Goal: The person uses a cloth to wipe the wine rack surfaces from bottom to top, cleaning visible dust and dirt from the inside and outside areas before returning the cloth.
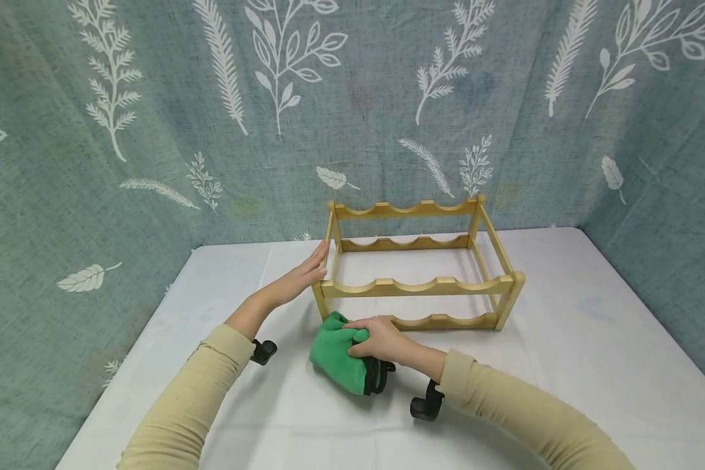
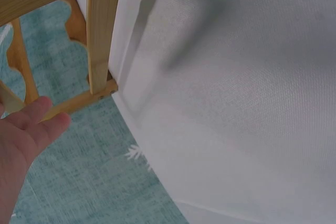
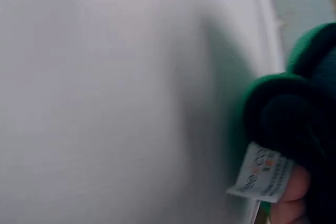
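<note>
Green cloth (image 1: 336, 360) in the right hand (image 1: 378, 339), just in front of the left front corner of the wooden rack (image 1: 384, 287).
From where I stand, the right arm comes in low from its own side, tan sleeve (image 1: 517, 401) slanting up and inward, the wrist nearly level and the hand laid over the cloth from above, thumb and fingers curled into a fold of it; in that wrist's view a white printed label (image 3: 262, 174) juts out beside the fingertips. I can't tell whether the cloth rests on the white table (image 1: 587, 385) or is lifted slightly. The left arm reaches farther forward, the left hand (image 1: 294, 282) flat and holding nothing, its fingers stretched out along the rack's left end; whether they touch the wood, I can't say.
</note>
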The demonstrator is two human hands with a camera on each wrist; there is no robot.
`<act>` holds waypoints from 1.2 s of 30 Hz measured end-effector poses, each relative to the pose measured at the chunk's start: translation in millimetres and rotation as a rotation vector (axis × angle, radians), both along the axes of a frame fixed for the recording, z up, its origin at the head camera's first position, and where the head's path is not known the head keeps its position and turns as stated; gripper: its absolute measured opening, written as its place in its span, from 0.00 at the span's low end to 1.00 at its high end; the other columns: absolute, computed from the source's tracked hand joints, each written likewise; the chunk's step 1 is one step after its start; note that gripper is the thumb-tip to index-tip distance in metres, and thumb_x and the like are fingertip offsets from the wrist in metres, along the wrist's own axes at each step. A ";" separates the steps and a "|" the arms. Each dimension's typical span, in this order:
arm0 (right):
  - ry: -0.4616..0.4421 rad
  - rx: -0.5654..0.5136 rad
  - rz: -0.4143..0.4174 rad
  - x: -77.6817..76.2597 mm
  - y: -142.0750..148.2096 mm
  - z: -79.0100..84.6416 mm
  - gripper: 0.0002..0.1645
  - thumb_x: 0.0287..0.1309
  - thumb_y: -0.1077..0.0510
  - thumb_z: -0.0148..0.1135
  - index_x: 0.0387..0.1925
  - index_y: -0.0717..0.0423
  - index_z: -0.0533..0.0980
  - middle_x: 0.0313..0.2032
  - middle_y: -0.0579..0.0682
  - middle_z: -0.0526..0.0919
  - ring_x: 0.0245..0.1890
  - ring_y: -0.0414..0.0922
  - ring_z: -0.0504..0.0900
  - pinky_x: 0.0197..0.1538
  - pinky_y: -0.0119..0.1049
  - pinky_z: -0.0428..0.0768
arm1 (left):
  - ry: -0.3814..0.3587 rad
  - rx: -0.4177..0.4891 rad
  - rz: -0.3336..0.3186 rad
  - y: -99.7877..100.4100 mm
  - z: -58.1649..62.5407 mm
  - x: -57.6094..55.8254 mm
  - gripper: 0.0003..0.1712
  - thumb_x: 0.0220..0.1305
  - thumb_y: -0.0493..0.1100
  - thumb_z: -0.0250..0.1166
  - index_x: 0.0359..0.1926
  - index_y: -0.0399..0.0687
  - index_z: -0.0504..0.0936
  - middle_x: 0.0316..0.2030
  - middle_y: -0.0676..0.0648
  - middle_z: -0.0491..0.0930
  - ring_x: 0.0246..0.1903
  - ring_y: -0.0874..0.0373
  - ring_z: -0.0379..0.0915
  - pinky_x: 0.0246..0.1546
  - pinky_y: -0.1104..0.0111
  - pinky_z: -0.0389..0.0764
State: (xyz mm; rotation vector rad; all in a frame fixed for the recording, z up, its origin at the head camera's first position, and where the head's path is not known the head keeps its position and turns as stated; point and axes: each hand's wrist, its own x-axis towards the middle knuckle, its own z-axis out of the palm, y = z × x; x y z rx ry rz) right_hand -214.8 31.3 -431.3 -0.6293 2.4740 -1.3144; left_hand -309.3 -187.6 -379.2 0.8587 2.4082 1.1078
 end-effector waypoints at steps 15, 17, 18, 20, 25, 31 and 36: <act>0.216 -0.194 0.051 17.5 -1.8 32.3 0.27 0.52 0.58 0.65 0.56 0.54 0.74 0.51 0.54 0.78 0.47 0.45 0.77 0.44 0.31 0.75 | -0.013 0.026 -0.003 -2.6 -6.9 1.4 0.35 0.72 0.54 0.37 0.71 0.53 0.31 0.70 0.49 0.23 0.69 0.49 0.18 0.63 0.41 0.37; 0.287 -0.190 0.092 20.1 -2.9 32.3 0.27 0.52 0.58 0.65 0.56 0.56 0.74 0.48 0.55 0.79 0.45 0.45 0.78 0.43 0.29 0.76 | -0.009 0.020 -0.005 -3.9 -6.7 1.4 0.36 0.72 0.55 0.37 0.71 0.53 0.31 0.71 0.48 0.23 0.69 0.49 0.18 0.63 0.40 0.38; 0.326 -0.189 0.107 20.8 -3.6 32.3 0.26 0.52 0.58 0.65 0.55 0.56 0.74 0.46 0.55 0.79 0.44 0.45 0.78 0.42 0.29 0.76 | -0.005 0.019 -0.007 -4.3 -6.3 1.3 0.36 0.72 0.55 0.37 0.71 0.53 0.31 0.71 0.48 0.23 0.69 0.49 0.19 0.63 0.40 0.38; 0.382 -0.183 0.117 20.7 -5.0 33.3 0.26 0.52 0.58 0.65 0.54 0.57 0.75 0.43 0.55 0.79 0.41 0.45 0.78 0.40 0.29 0.76 | 0.006 0.021 -0.008 -4.8 -5.7 0.3 0.36 0.71 0.56 0.37 0.71 0.55 0.31 0.71 0.49 0.23 0.69 0.49 0.19 0.63 0.41 0.38; 0.292 -0.106 0.051 12.0 -10.2 27.4 0.26 0.51 0.57 0.65 0.54 0.53 0.75 0.43 0.53 0.79 0.39 0.42 0.76 0.37 0.28 0.75 | 0.021 0.034 -0.009 -5.0 -3.1 -3.2 0.36 0.71 0.59 0.37 0.71 0.60 0.32 0.71 0.52 0.24 0.69 0.52 0.19 0.64 0.42 0.38; 0.088 0.038 0.055 6.5 -5.7 -3.1 0.26 0.50 0.56 0.65 0.54 0.53 0.76 0.49 0.52 0.80 0.42 0.40 0.77 0.40 0.30 0.76 | -0.003 0.034 -0.009 -4.3 -2.1 -2.2 0.37 0.70 0.60 0.37 0.71 0.59 0.31 0.71 0.52 0.23 0.69 0.52 0.18 0.64 0.42 0.38; 0.120 0.023 0.018 12.6 17.4 7.2 0.28 0.51 0.55 0.65 0.56 0.53 0.74 0.47 0.54 0.79 0.40 0.42 0.75 0.39 0.33 0.75 | 0.001 0.032 0.002 -4.2 -3.9 -0.1 0.37 0.71 0.57 0.38 0.71 0.54 0.31 0.71 0.49 0.24 0.69 0.51 0.18 0.64 0.43 0.37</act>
